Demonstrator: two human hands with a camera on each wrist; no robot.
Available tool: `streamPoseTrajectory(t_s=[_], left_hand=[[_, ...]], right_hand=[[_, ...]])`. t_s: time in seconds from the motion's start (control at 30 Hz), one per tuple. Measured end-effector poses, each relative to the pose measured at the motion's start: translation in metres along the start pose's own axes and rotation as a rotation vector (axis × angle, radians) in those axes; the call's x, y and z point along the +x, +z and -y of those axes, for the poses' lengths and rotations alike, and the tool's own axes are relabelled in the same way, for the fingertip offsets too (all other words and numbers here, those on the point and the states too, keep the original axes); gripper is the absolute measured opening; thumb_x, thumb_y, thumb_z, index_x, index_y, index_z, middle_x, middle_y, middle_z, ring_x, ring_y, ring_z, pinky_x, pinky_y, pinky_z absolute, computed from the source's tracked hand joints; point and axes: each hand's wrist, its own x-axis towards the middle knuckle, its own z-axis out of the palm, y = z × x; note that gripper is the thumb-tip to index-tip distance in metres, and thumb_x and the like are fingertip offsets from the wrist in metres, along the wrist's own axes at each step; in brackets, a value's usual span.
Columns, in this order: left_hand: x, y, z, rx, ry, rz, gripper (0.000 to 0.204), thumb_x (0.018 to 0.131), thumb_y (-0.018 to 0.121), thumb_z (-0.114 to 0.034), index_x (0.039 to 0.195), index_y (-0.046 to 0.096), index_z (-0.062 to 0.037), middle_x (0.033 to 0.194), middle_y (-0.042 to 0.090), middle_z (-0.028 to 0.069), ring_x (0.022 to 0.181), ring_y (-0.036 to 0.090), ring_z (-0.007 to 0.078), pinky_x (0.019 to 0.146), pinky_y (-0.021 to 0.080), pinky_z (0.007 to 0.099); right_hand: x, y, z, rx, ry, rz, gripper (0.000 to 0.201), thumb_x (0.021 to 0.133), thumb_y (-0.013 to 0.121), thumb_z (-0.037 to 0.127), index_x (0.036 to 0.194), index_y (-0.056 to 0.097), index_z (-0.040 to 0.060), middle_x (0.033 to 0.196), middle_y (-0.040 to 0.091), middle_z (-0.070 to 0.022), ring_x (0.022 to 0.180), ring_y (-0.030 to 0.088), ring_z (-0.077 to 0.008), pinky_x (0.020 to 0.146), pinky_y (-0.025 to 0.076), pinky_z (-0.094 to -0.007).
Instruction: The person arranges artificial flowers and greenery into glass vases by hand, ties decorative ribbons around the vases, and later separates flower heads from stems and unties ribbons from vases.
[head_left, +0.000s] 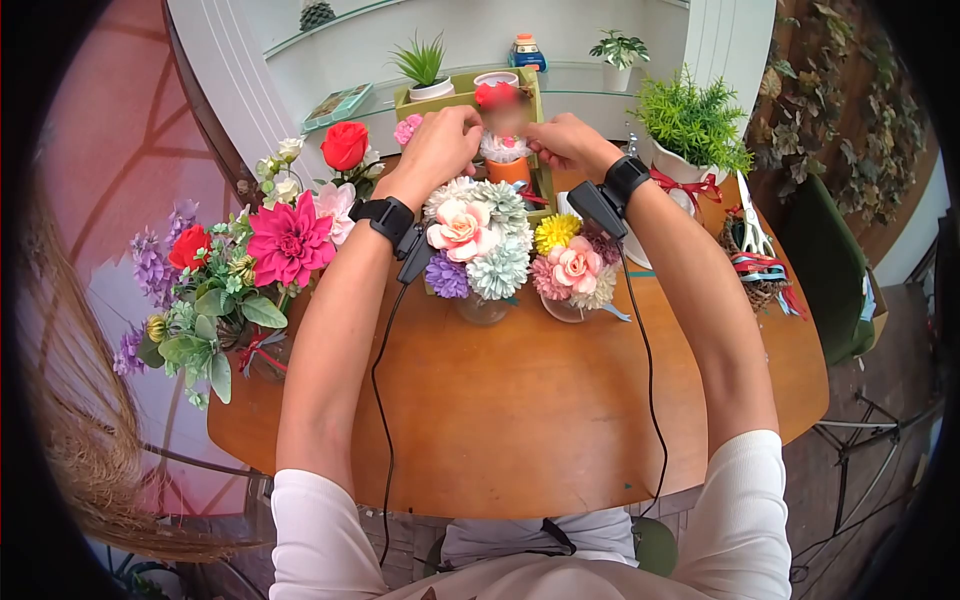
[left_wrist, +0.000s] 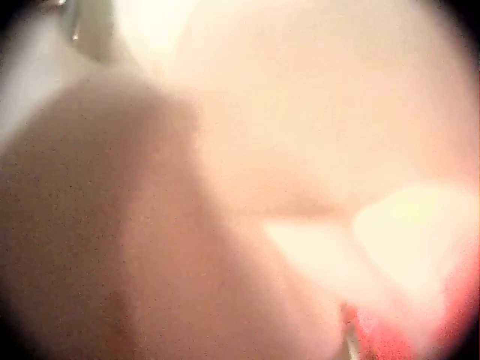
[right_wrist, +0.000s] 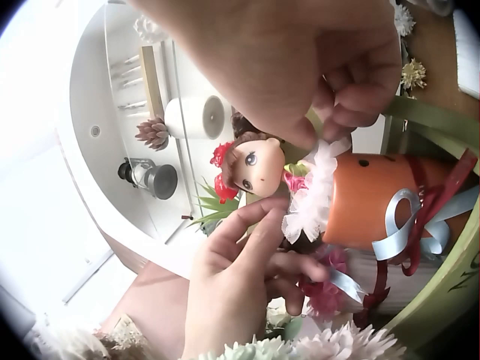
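Observation:
A doll with red flowers in its brown hair stands in an orange pot at the back of the table. White tulle forms a ruffle round its neck. From the left, my left hand pinches the ruffle's edge between thumb and forefinger. On the opposite side, my right hand has its fingers curled, holding the tulle at their tips. A light-blue ribbon and a dark red ribbon hang about the pot. The left wrist view is mostly blurred skin with some red and white.
A green wooden crate surrounds the pot. In front stand a pastel bouquet and a smaller posy. Mixed flowers fill the left side. Scissors stand in a basket at right, near a potted plant.

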Motion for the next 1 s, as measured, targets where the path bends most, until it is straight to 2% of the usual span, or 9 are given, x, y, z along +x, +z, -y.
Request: streamPoseTrajectory(t_s=[0.2,0.3,0.43,0.53,0.6,0.63,0.7,0.8,1.0], left_hand=[[0.004,0.002,0.008,-0.001,0.043,0.015,0.023,0.091,0.059,-0.009,0.104,0.069,0.0076,0.073,0.071,0.0121,0.057,0.07,0.0161,0.052,0.054,0.0297],[0.007,0.003,0.013,0.102,0.073,0.038,0.022,0.089,0.06,-0.007,0.101,0.07,0.0084,0.072,0.071,0.0128,0.056,0.07,0.0166,0.052,0.053,0.0301],[0.008,0.004,0.016,0.141,0.111,0.05,0.023,0.086,0.061,-0.007,0.1,0.071,0.0094,0.072,0.072,0.015,0.057,0.07,0.0182,0.055,0.054,0.0314],[0.0,-0.003,0.006,0.214,0.157,-0.025,0.023,0.085,0.063,-0.009,0.1,0.073,0.0055,0.075,0.073,0.0154,0.062,0.072,0.0231,0.063,0.055,0.0345],[-0.009,-0.01,-0.004,0.231,0.135,-0.074,0.023,0.084,0.062,-0.008,0.099,0.074,0.0025,0.083,0.072,0.0218,0.082,0.071,0.0366,0.078,0.055,0.0438],[-0.011,-0.011,-0.004,0.23,0.137,-0.076,0.023,0.084,0.062,-0.008,0.099,0.074,0.0025,0.083,0.072,0.0218,0.082,0.071,0.0366,0.078,0.055,0.0438],[-0.014,-0.013,0.0,0.235,0.325,-0.121,0.021,0.085,0.064,-0.011,0.099,0.075,0.0014,0.086,0.073,0.0193,0.082,0.071,0.0359,0.078,0.055,0.0426],[-0.013,-0.012,0.003,0.236,0.378,-0.013,0.022,0.085,0.067,-0.014,0.099,0.075,0.0007,0.089,0.074,0.0173,0.084,0.071,0.0341,0.079,0.055,0.0415],[-0.012,-0.01,0.003,0.226,0.337,0.076,0.02,0.084,0.069,-0.012,0.099,0.076,-0.0006,0.09,0.074,0.0179,0.084,0.071,0.0328,0.078,0.055,0.0408]], right_hand=[[0.008,0.0,-0.004,0.013,-0.022,0.006,0.03,0.091,0.071,0.032,0.076,0.062,0.0074,0.065,0.056,0.0043,0.053,0.049,-0.0038,0.047,0.039,-0.0192],[0.01,0.002,-0.005,0.017,-0.056,-0.033,0.031,0.085,0.073,0.03,0.071,0.065,0.0045,0.061,0.057,-0.0005,0.048,0.05,-0.0089,0.044,0.038,-0.0251],[0.016,0.001,-0.007,-0.238,-0.159,-0.096,0.029,0.083,0.071,0.03,0.073,0.072,0.0035,0.064,0.066,-0.0063,0.052,0.06,-0.0135,0.05,0.048,-0.0297],[0.011,-0.003,-0.005,-0.338,-0.224,-0.176,0.03,0.083,0.071,0.033,0.077,0.075,0.0031,0.067,0.069,-0.0091,0.056,0.065,-0.0167,0.057,0.052,-0.0327],[0.003,-0.008,-0.002,-0.361,-0.256,-0.222,0.032,0.083,0.071,0.035,0.079,0.076,0.0029,0.068,0.07,-0.0101,0.058,0.067,-0.0184,0.06,0.054,-0.0341],[-0.004,-0.01,-0.001,-0.357,-0.307,-0.194,0.035,0.083,0.072,0.037,0.082,0.077,0.0025,0.072,0.072,-0.0113,0.063,0.069,-0.0203,0.064,0.055,-0.0351],[-0.012,-0.01,0.0,-0.354,-0.36,-0.167,0.038,0.082,0.072,0.039,0.086,0.078,0.0022,0.075,0.073,-0.0125,0.068,0.071,-0.0223,0.068,0.056,-0.0361],[-0.017,-0.009,0.002,-0.427,-0.509,-0.114,0.044,0.087,0.072,0.04,0.1,0.076,-0.0008,0.082,0.072,-0.0091,0.072,0.066,-0.0161,0.067,0.053,-0.0324],[-0.015,0.001,0.008,-0.452,-0.509,-0.145,0.044,0.083,0.076,0.042,0.101,0.077,0.0014,0.087,0.075,-0.0126,0.075,0.068,-0.0197,0.073,0.054,-0.0335]])
